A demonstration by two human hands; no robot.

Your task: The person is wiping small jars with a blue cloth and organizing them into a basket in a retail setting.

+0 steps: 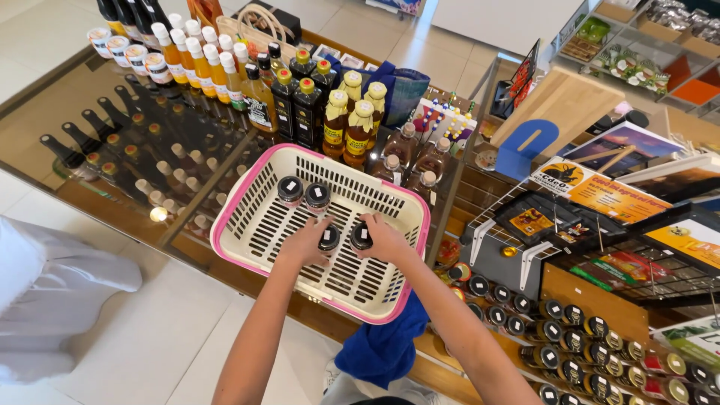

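Now both hands are down inside the cream basket with the pink rim [225,247], which sits on the glass table [45,127]. The left hand [304,241] is wrapped around one small dark jar [328,238], and the right hand [386,238] is wrapped around another small dark jar [361,235]. The two jars are side by side and look like they rest on the basket floor or are very close to it. I think the step is setting these two jars into the basket. The next move would need the fingers to let go gently so the jars stay standing up, and the hands should lift straight up so they do not bump the other jars. Two more jars [303,193] stand together near the far wall of the basket, a little apart from the hands. Each jar is short and round, with a black lid and a little white sticker on top. Many more of the same jars [570,341] sit in rows on the low shelf to the right. Tall bottles with yellow caps [346,120] stand behind the basket. A blue cloth [382,349] hangs under the basket's near edge.
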